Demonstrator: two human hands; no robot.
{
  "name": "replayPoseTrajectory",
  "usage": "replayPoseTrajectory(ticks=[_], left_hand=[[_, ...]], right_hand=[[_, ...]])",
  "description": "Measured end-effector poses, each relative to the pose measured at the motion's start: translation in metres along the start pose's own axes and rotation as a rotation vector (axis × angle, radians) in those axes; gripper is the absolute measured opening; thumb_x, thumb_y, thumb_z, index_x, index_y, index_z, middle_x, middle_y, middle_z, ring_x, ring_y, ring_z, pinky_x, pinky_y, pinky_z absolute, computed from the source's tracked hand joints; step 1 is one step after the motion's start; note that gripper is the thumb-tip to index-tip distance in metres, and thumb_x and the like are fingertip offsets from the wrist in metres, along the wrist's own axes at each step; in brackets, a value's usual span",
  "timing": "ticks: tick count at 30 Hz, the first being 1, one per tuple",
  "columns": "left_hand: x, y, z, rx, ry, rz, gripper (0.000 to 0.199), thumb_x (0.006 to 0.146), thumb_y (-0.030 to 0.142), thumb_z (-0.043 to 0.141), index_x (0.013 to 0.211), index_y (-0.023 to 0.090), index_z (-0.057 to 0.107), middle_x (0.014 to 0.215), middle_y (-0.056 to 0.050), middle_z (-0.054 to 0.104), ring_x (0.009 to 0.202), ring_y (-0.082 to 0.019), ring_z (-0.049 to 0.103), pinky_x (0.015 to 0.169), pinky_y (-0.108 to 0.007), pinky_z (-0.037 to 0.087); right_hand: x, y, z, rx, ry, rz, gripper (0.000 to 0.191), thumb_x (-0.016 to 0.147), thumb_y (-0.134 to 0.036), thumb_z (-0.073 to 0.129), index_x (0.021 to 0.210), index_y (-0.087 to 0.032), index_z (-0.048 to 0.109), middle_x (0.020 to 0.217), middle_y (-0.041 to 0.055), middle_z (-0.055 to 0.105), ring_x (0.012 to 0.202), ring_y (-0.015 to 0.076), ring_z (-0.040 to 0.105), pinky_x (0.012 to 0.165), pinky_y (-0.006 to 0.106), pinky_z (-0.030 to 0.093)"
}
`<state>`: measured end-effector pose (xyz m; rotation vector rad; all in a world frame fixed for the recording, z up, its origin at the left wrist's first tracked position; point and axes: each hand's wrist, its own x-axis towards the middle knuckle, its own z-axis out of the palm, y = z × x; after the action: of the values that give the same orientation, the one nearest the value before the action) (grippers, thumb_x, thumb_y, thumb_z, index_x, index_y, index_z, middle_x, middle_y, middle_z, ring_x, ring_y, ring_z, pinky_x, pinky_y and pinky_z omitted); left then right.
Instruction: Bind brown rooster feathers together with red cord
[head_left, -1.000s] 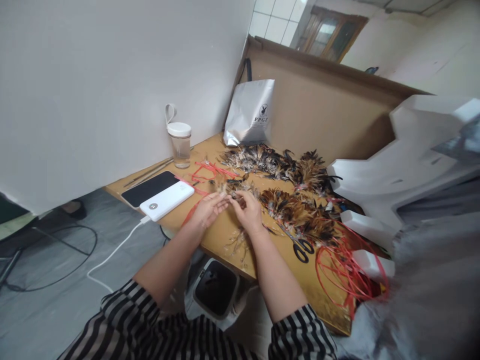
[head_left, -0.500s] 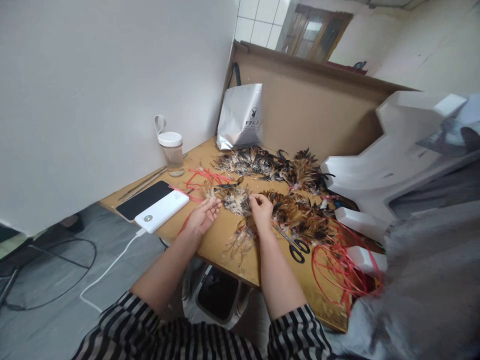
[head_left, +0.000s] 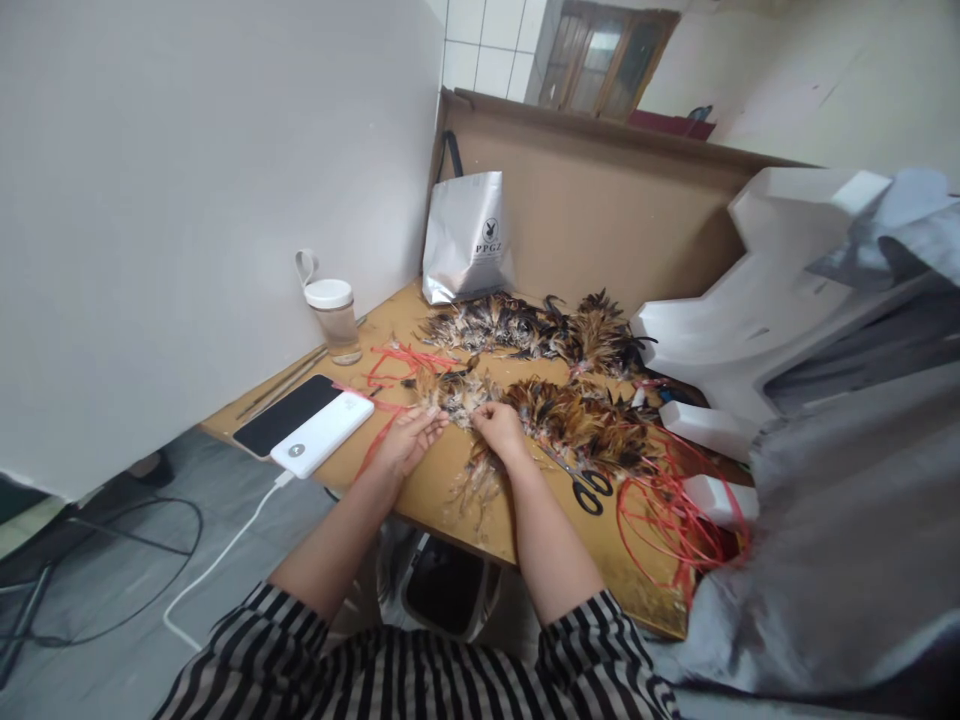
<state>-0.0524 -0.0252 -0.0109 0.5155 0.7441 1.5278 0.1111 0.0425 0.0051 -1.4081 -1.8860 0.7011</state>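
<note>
My left hand (head_left: 415, 437) is closed, thumb and fingers pinched around light-brown feathers (head_left: 429, 388) that stick up past the fingertips. Close beside it, my right hand (head_left: 501, 432) is pinched at the edge of a grey, fluffy feather pile (head_left: 480, 388); whatever lies between its fingertips is too small to make out. Right of that hand spreads a heap of brown and black feathers (head_left: 585, 425), and a second dark row (head_left: 510, 325) lies behind. Black-handled scissors (head_left: 591, 490) rest by my right forearm. Loose pale feathers (head_left: 478, 488) are scattered on the table below the hands.
Red plastic strips (head_left: 409, 362) lie behind my left hand, with a tangle of red strips (head_left: 660, 530) at right. A white power bank (head_left: 322, 435), a phone (head_left: 289, 412), a lidded cup (head_left: 337, 325) and a silver bag (head_left: 465, 235) stand around. White foam (head_left: 697, 330) borders the right.
My right hand has moved left, closer to my left hand. The left hand stays pinched at nearly the same spot. The camera view has shifted slightly.
</note>
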Motion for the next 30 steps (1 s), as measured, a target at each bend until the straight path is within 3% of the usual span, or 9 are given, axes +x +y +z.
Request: replayPoseTrajectory(ticks=[6, 9, 17, 23, 30], left_hand=[[-0.003, 0.001, 0.003, 0.033, 0.000, 0.003, 0.020, 0.065, 0.021, 0.070, 0.080, 0.011, 0.063, 0.079, -0.007, 0.068, 0.071, -0.011, 0.063, 0.065, -0.020, 0.047], [-0.006, 0.001, 0.006, 0.098, -0.009, 0.006, 0.022, 0.065, 0.023, 0.070, 0.082, 0.010, 0.063, 0.081, -0.009, 0.068, 0.071, -0.011, 0.063, 0.066, -0.021, 0.047], [-0.010, 0.001, 0.010, 0.231, -0.032, 0.026, 0.026, 0.065, 0.028, 0.069, 0.082, 0.009, 0.063, 0.081, -0.011, 0.068, 0.069, -0.013, 0.063, 0.065, -0.022, 0.046], [-0.011, 0.003, 0.011, 0.241, -0.041, 0.007, 0.026, 0.065, 0.028, 0.069, 0.082, 0.009, 0.062, 0.077, -0.010, 0.068, 0.065, -0.012, 0.063, 0.059, -0.020, 0.045], [-0.011, 0.003, 0.009, 0.256, -0.062, -0.004, 0.025, 0.066, 0.027, 0.068, 0.082, 0.009, 0.062, 0.075, -0.010, 0.067, 0.065, -0.012, 0.062, 0.057, -0.018, 0.044]], right_hand=[[-0.001, -0.014, -0.004, 0.620, -0.107, 0.127, 0.024, 0.060, -0.038, 0.061, 0.061, -0.015, 0.059, 0.056, 0.0015, 0.059, 0.044, 0.0085, 0.044, 0.044, 0.021, 0.034], [-0.006, -0.023, -0.004, 0.768, -0.169, 0.153, 0.027, 0.057, -0.040, 0.066, 0.061, -0.015, 0.056, 0.052, -0.0015, 0.055, 0.043, 0.0074, 0.043, 0.043, 0.019, 0.032], [-0.014, -0.031, -0.005, 0.815, -0.219, 0.111, 0.028, 0.058, -0.041, 0.067, 0.068, -0.016, 0.059, 0.049, -0.0049, 0.050, 0.040, 0.0058, 0.035, 0.042, 0.020, 0.026], [-0.017, -0.032, 0.000, 0.717, -0.242, 0.013, 0.025, 0.061, -0.040, 0.064, 0.066, -0.016, 0.061, 0.054, -0.0036, 0.055, 0.049, 0.0083, 0.045, 0.051, 0.021, 0.035], [-0.016, -0.034, 0.007, 0.590, -0.184, -0.056, 0.015, 0.062, -0.030, 0.062, 0.064, -0.015, 0.060, 0.061, -0.0011, 0.059, 0.055, 0.0103, 0.050, 0.058, 0.023, 0.039]])
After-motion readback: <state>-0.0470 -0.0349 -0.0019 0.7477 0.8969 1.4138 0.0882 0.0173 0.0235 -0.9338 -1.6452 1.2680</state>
